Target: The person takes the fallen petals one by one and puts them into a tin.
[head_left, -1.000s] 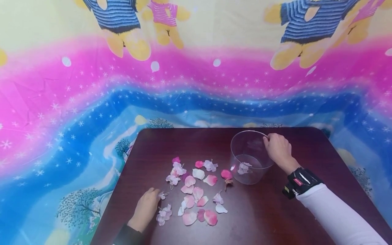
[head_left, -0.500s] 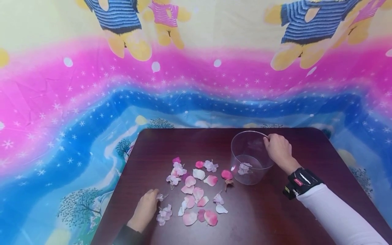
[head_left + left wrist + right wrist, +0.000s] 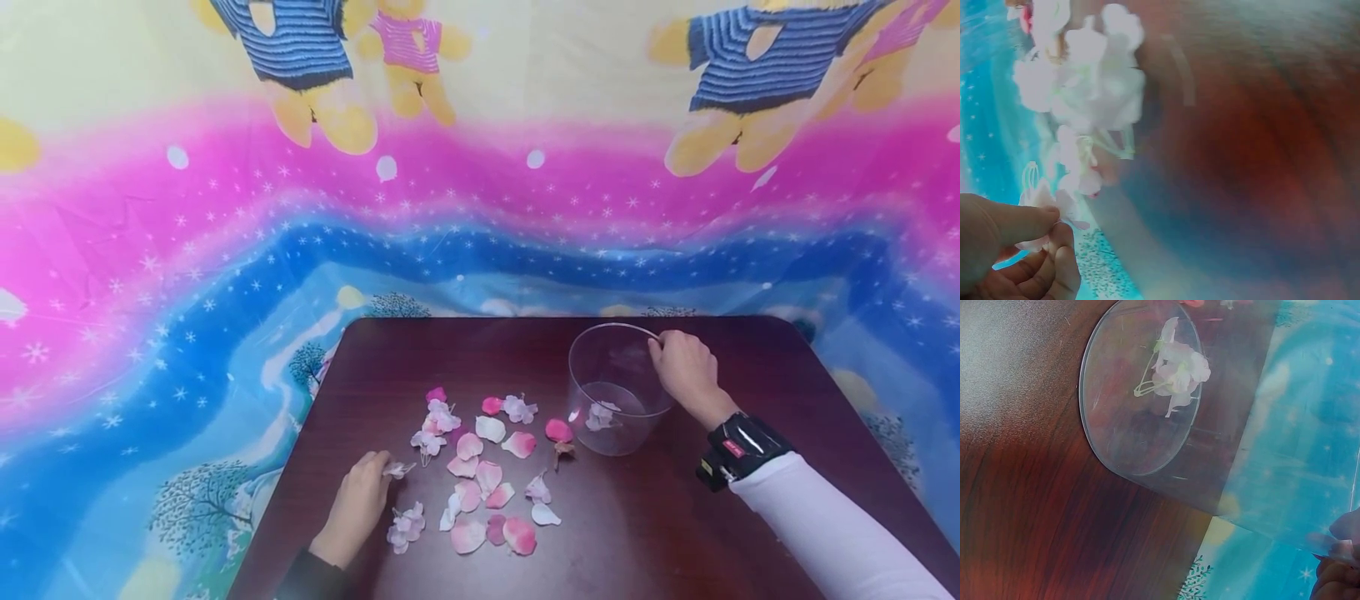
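Observation:
On the dark wooden table (image 3: 675, 533), my left hand (image 3: 358, 505) pinches a small white and pink blossom (image 3: 397, 469) between thumb and fingers; the left wrist view shows that blossom (image 3: 1044, 209) held just off the surface. Several loose pink and white petals (image 3: 487, 475) lie scattered to its right. My right hand (image 3: 686, 371) grips the rim of a clear plastic cup (image 3: 611, 387) standing at the table's far right. One white blossom (image 3: 1175, 369) lies on the cup's bottom (image 3: 1135, 406).
A bright cartoon-printed cloth (image 3: 225, 250) covers the floor around the table. A black wrist strap (image 3: 738, 450) sits above my white sleeve (image 3: 832, 533). Another blossom cluster (image 3: 405, 527) lies beside my left hand.
My left hand has lifted the small blossom slightly up and away from the table. The right hand has stayed on the cup rim.

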Demonstrator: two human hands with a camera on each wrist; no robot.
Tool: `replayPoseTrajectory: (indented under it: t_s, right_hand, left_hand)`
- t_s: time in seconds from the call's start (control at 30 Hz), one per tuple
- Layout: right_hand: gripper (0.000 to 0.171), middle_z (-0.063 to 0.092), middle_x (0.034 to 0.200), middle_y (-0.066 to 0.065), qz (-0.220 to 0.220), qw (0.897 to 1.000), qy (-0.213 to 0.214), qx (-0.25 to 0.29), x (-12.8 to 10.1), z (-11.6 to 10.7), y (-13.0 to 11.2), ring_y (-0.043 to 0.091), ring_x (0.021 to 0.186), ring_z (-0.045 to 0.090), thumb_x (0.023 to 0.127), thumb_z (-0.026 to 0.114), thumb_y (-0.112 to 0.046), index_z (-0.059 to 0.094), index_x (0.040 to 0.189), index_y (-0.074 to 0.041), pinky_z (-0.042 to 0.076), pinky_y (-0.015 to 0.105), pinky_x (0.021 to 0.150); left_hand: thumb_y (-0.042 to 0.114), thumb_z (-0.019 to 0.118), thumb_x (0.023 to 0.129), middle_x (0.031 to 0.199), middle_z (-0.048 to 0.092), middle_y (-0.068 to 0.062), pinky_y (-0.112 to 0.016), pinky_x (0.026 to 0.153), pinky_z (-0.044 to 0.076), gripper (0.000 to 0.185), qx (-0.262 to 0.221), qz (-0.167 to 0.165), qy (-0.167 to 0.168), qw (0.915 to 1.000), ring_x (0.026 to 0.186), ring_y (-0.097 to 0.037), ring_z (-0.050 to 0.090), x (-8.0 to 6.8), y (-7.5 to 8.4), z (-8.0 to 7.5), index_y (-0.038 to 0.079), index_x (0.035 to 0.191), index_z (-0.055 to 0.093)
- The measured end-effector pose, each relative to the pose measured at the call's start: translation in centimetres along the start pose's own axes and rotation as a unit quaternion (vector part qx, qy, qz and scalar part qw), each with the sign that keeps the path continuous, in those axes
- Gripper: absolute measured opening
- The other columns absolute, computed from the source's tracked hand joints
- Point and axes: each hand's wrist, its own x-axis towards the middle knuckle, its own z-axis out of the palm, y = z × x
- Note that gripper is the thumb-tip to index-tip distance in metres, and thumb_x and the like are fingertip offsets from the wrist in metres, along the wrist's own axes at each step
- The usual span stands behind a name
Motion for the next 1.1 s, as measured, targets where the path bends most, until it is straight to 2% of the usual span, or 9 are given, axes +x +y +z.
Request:
replayPoseTrajectory:
  t_s: [0.2,0.37,0.63,0.83,1.03,1.1]
  right_hand:
    - [0.033,0.062,0.07,0.015,0.003,1.0,-0.002,0.002,-0.1,0.2,0.2,0.039,0.071,0.063,0.102,0.055,-0.025,0.064,0.077,-0.004,0.042,0.045,0.051]
    - [0.034,0.058,0.065,0.011,0.0,1.0,-0.002,0.004,-0.2,0.1,0.1,0.036,0.068,0.062,0.102,0.056,-0.024,0.064,0.076,-0.005,0.042,0.043,0.05]
    - [0.037,0.054,0.063,0.009,-0.002,1.0,-0.003,0.007,-0.2,0.0,0.1,0.032,0.063,0.058,0.103,0.054,-0.024,0.059,0.07,-0.007,0.04,0.041,0.049]
    - [0.036,0.055,0.063,0.009,-0.001,1.0,0.0,0.007,-0.1,0.0,0.1,0.033,0.064,0.059,0.103,0.055,-0.025,0.061,0.072,-0.006,0.041,0.042,0.049]
    - [0.038,0.055,0.062,0.01,-0.001,1.0,-0.001,0.007,-0.1,0.1,0.2,0.034,0.064,0.06,0.103,0.055,-0.025,0.06,0.07,-0.006,0.041,0.042,0.049]
    - [0.038,0.055,0.062,0.01,-0.001,1.0,0.0,0.007,-0.1,0.1,0.2,0.034,0.064,0.06,0.102,0.055,-0.025,0.06,0.07,-0.006,0.041,0.042,0.049]
  left_hand:
    - [-0.005,0.078,0.079,0.077,0.064,-0.003,-0.039,0.063,0.058,0.018,-0.013,0.02,0.035,0.9991,0.072,-0.023,0.069,0.6,0.5,-0.5,0.006,0.087,0.067]
    - [-0.007,0.078,0.078,0.076,0.064,-0.002,-0.037,0.062,0.057,0.02,-0.016,0.037,0.047,0.9981,0.071,-0.022,0.068,1.0,1.0,-0.9,0.007,0.085,0.066]
    - [-0.012,0.076,0.079,0.082,0.067,-0.005,-0.038,0.069,0.06,0.021,-0.016,0.024,0.032,0.9991,0.076,-0.021,0.069,2.1,2.6,-2.1,0.005,0.091,0.069]
    - [-0.012,0.075,0.08,0.084,0.068,-0.005,-0.037,0.073,0.06,0.022,-0.027,0.046,0.032,0.9981,0.079,-0.02,0.069,2.8,3.9,-2.3,0.005,0.093,0.069]
    - [-0.01,0.077,0.08,0.087,0.068,-0.004,-0.034,0.076,0.061,0.024,-0.032,0.039,0.009,0.9987,0.08,-0.018,0.07,3.3,5.1,-2.3,0.005,0.097,0.07]
    - [-0.01,0.077,0.08,0.087,0.068,-0.004,-0.034,0.075,0.061,0.024,-0.033,0.049,0.009,0.9982,0.08,-0.018,0.069,3.5,5.5,-2.3,0.005,0.097,0.07]
